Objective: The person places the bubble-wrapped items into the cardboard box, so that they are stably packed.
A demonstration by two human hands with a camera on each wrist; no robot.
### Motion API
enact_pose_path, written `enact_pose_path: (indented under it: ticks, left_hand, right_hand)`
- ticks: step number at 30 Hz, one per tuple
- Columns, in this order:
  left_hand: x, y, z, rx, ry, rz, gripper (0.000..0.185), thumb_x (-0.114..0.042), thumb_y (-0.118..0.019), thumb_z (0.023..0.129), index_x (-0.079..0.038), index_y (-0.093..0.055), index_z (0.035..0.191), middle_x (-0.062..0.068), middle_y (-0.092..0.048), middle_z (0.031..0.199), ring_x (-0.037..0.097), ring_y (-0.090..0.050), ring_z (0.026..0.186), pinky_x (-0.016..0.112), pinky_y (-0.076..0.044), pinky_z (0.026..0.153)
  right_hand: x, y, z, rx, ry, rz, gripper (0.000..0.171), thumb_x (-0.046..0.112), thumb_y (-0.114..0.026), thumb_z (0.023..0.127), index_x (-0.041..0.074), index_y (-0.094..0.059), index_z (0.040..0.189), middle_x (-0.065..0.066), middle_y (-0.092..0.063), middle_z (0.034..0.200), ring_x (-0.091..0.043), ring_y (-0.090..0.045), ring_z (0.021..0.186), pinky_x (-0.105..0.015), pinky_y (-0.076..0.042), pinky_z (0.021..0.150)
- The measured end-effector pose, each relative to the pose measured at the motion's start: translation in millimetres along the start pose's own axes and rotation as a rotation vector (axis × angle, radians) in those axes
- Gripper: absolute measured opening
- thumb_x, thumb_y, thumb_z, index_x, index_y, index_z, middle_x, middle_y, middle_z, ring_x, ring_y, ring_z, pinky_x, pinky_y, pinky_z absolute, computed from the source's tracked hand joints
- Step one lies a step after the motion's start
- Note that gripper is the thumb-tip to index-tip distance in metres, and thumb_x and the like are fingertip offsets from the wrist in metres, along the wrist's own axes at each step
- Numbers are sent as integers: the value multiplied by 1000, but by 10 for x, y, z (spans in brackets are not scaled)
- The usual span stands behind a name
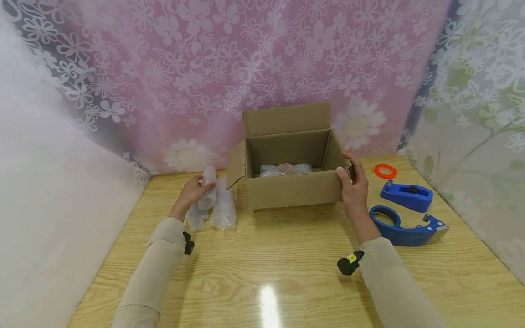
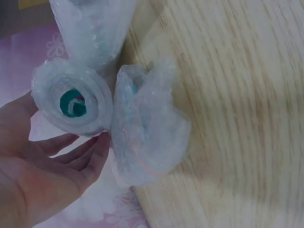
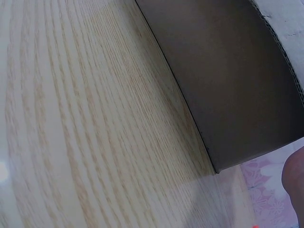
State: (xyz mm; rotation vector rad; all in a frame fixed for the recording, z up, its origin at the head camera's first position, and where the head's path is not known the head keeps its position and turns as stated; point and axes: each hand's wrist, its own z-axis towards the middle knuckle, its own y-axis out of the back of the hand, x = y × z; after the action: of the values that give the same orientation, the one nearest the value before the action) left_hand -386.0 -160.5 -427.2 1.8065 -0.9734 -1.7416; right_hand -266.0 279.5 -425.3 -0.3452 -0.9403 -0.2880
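Note:
My left hand [image 1: 189, 193] grips a bubble-wrapped roll [image 1: 210, 175], thumb on one side and fingers on the other. In the left wrist view, something green [image 2: 65, 105] shows in the hollow end of the roll. Touching it are two more bubble-wrapped bundles, a long one [image 1: 223, 212] and a shorter one [image 2: 152, 128]. My right hand [image 1: 355, 191] holds the right front corner of an open cardboard box [image 1: 295, 192], thumb at the front. Inside the box lie bubble-wrapped things [image 1: 285, 169], partly hidden by its front wall.
At the right lie an orange-red tape ring [image 1: 385, 171], a blue tape dispenser [image 1: 406, 196] and a blue hand-held tape gun [image 1: 410, 236]. The box's back flap [image 1: 287, 119] stands up, and its left flap [image 1: 235, 164] sticks outward. A floral curtain [image 1: 262, 59] hangs behind the wooden table [image 1: 229, 273].

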Motion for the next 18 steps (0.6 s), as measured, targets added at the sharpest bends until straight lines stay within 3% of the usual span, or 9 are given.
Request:
enact_pose_path:
  ticks: [5, 9, 18]
  left_hand:
    - [-2, -40, 26, -75, -1, -43, 69, -34, -62, 105, 4, -37, 157, 33, -45, 153, 47, -49, 138, 58, -46, 109]
    - [46, -87, 38, -145, -1, -120, 62, -29, -66, 102, 2, -47, 152, 30, -50, 150, 44, -52, 136, 55, -49, 107]
    - [59, -95, 56, -269, -27, -93, 53, -24, -71, 98, 0, -58, 144, 25, -60, 143, 42, -50, 137, 54, -44, 111]
  right_hand:
    - [21, -8, -20, -9, -2, 5, 43, 5, -62, 101, 2, -58, 144, -10, -51, 155, -13, -46, 136, -21, -37, 108]
    - [18, -18, -26, -4, -6, 17, 44, 4, -61, 102, 2, -58, 145, -4, -54, 153, -14, -47, 132, -21, -38, 106]
    - [25, -10, -2, 5, 2, 23, 44, 4, -60, 102, 0, -56, 146, 0, -53, 153, -14, -45, 138, -22, -37, 109]
